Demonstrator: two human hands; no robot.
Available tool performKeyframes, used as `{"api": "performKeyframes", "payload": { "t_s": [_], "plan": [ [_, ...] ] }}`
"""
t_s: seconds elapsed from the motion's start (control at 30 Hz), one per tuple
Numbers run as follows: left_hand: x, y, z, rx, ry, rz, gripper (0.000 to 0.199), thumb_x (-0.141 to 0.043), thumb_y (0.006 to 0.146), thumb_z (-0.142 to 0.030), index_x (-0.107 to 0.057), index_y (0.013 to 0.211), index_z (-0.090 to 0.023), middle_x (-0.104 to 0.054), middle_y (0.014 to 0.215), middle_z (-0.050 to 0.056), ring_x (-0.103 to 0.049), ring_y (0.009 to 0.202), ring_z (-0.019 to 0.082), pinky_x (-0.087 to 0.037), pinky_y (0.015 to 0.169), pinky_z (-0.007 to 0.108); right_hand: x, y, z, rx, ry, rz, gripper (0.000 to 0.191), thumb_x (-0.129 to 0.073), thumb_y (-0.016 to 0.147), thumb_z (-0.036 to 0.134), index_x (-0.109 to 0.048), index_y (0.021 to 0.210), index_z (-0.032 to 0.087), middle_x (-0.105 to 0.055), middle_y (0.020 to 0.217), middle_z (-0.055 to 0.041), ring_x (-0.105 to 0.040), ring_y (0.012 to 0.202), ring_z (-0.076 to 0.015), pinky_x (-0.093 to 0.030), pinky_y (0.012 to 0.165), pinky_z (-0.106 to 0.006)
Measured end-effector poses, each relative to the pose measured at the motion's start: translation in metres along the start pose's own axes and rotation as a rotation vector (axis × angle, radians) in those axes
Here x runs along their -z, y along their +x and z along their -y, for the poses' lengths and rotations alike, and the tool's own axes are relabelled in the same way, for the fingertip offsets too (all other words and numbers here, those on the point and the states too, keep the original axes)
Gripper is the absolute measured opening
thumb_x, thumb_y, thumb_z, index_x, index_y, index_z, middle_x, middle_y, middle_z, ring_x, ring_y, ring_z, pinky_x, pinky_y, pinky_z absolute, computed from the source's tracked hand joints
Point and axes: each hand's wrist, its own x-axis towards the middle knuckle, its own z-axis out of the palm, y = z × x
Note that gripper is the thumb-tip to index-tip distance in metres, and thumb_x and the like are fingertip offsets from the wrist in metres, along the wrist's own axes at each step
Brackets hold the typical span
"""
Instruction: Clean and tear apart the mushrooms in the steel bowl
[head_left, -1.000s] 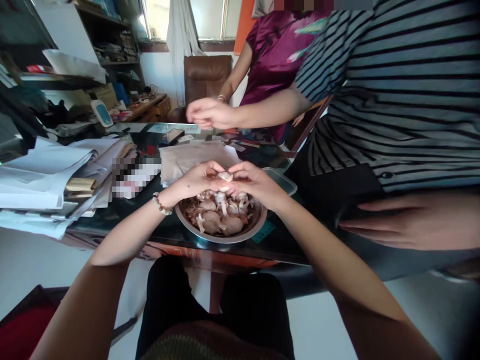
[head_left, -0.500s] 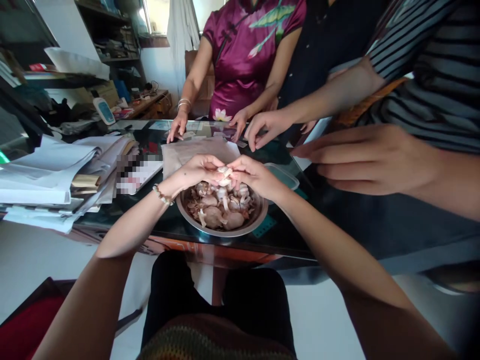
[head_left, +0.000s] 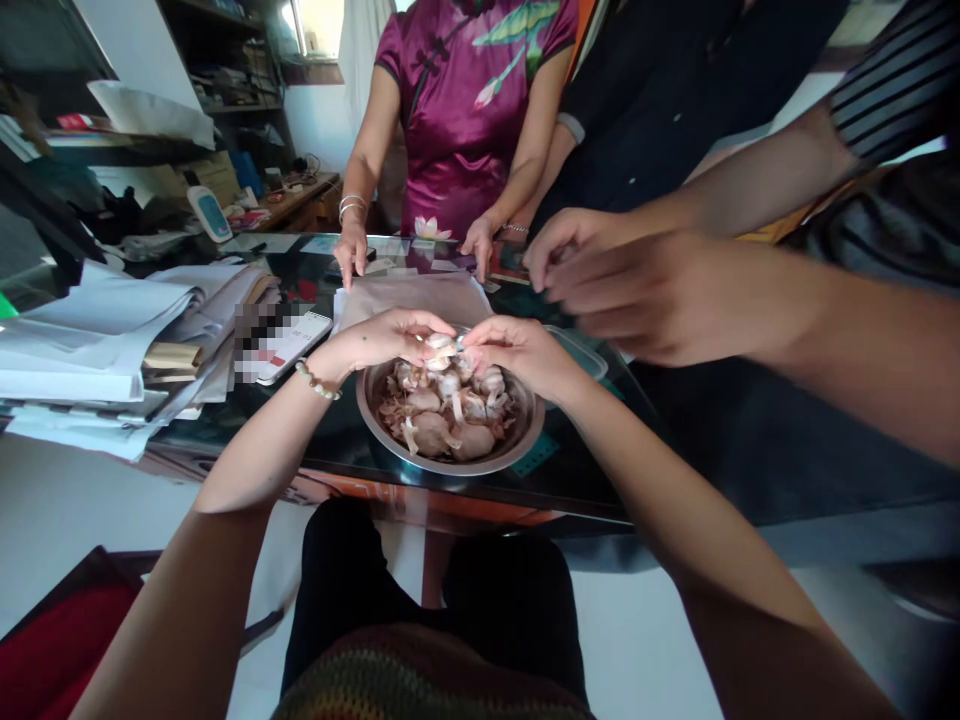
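My left hand is closed around a pale garlic bulb, its fingertips pressed to the bulb's side. My right hand is just right of it, with thumb and fingers pinched together. A tiny whitish bit shows at its fingertips, too small to name. Both hands are over the far part of a round metal bowl. Inside the bowl lie several garlic bulbs among loose papery skins; the hands hide part of its far rim.
A clear plastic lid or box lies behind the bowl. To the left are a phone and a tall paper stack. Brownish paper lies beyond. Co-workers' hands reach in from the right and across the table.
My right fingertips have drawn slightly away from the bulb, which stays in my left hand. A co-worker's blurred hand at the right has moved left, toward the bowl.
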Motion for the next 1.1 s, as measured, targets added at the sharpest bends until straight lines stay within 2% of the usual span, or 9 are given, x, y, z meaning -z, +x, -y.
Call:
{"api": "performKeyframes", "payload": {
  "t_s": [0.13, 0.2, 0.3, 0.47, 0.63, 0.77, 0.87, 0.97, 1.1],
  "plan": [
    [0.001, 0.000, 0.003, -0.020, 0.278, 0.018, 0.042, -0.063, 0.072, -0.021, -0.060, 0.113, -0.013, -0.064, 0.091, 0.004, -0.056, 0.076, 0.010, -0.043, 0.071, 0.023, -0.009, 0.004, -0.017, -0.140, 0.255, 0.025, 0.021, -0.058, 0.076, 0.035, -0.061, 0.088, 0.018, -0.064, 0.071, -0.0014, -0.057, 0.059, -0.0131, -0.046, 0.057, -0.028],
    [0.000, -0.001, 0.001, -0.022, 0.510, -0.047, 0.038, -0.061, 0.073, -0.027, -0.063, 0.110, -0.016, -0.064, 0.086, 0.002, -0.055, 0.074, 0.010, -0.041, 0.070, 0.023, -0.005, 0.003, -0.012, -0.123, 0.122, -0.018, 0.020, -0.056, 0.077, 0.032, -0.064, 0.089, 0.019, -0.065, 0.075, -0.0023, -0.057, 0.065, -0.0136, -0.045, 0.062, -0.028],
    [0.001, -0.002, -0.002, -0.003, 0.783, -0.143, 0.034, -0.056, 0.076, -0.033, -0.066, 0.106, -0.022, -0.065, 0.084, 0.000, -0.055, 0.074, 0.012, -0.039, 0.069, 0.023, 0.004, -0.003, 0.003, 0.006, -0.225, -0.043, 0.018, -0.056, 0.077, 0.027, -0.066, 0.091, 0.020, -0.062, 0.091, -0.0038, -0.056, 0.080, -0.0144, -0.041, 0.076, -0.028],
    [0.001, -0.004, -0.004, -0.022, 0.883, -0.119, 0.032, -0.050, 0.080, -0.039, -0.067, 0.101, -0.022, -0.068, 0.086, 0.000, -0.058, 0.074, 0.013, -0.041, 0.068, 0.023, 0.004, -0.010, 0.019, 0.010, -0.453, 0.298, 0.011, -0.058, 0.075, 0.029, -0.065, 0.078, 0.021, -0.056, 0.085, -0.0023, -0.051, 0.080, -0.0139, -0.035, 0.072, -0.026],
    [-0.001, -0.005, -0.002, -0.074, 0.960, -0.221, 0.039, -0.046, 0.083, -0.045, -0.066, 0.106, -0.021, -0.067, 0.104, 0.005, -0.061, 0.089, 0.017, -0.044, 0.077, 0.027, -0.004, -0.009, 0.016, 0.049, -0.510, 0.391, 0.010, -0.059, 0.073, 0.028, -0.064, 0.075, 0.020, -0.056, 0.081, -0.0027, -0.049, 0.080, -0.0151, -0.032, 0.070, -0.026],
    [-0.005, -0.005, -0.002, -0.117, 0.972, -0.270, 0.039, -0.047, 0.084, -0.044, -0.064, 0.110, -0.019, -0.065, 0.109, 0.008, -0.060, 0.094, 0.019, -0.045, 0.082, 0.030, -0.006, -0.009, 0.018, 0.082, -0.480, 0.374, 0.007, -0.059, 0.070, 0.024, -0.063, 0.072, 0.019, -0.056, 0.075, -0.0013, -0.047, 0.072, -0.0129, -0.031, 0.066, -0.026],
    [-0.012, -0.006, -0.006, -0.198, 0.942, -0.334, 0.032, -0.049, 0.084, -0.035, -0.063, 0.108, -0.020, -0.064, 0.108, 0.006, -0.060, 0.094, 0.018, -0.044, 0.085, 0.031, -0.003, -0.009, 0.016, -0.004, -0.383, 0.309, 0.009, -0.061, 0.069, 0.027, -0.062, 0.070, 0.018, -0.058, 0.070, 0.0001, -0.047, 0.066, -0.0112, -0.031, 0.062, -0.026],
    [-0.022, -0.008, -0.011, -0.275, 0.857, -0.365, 0.021, -0.050, 0.083, -0.026, -0.063, 0.097, -0.018, -0.065, 0.096, 0.004, -0.060, 0.086, 0.014, -0.045, 0.079, 0.027, 0.001, -0.006, 0.006, -0.164, -0.088, 0.182, 0.025, -0.064, 0.069, 0.041, -0.064, 0.076, 0.017, -0.062, 0.071, 0.0000, -0.052, 0.065, -0.0116, -0.035, 0.060, -0.025],
    [-0.033, -0.008, -0.010, -0.260, 0.710, -0.223, 0.019, -0.055, 0.080, -0.025, -0.057, 0.098, -0.020, -0.067, 0.088, -0.001, -0.061, 0.077, 0.011, -0.044, 0.070, 0.022, 0.002, -0.003, -0.007, -0.244, 0.271, 0.030, 0.037, -0.067, 0.065, 0.050, -0.066, 0.081, 0.016, -0.063, 0.071, -0.0008, -0.053, 0.063, -0.0120, -0.038, 0.057, -0.025]
  ]
}}
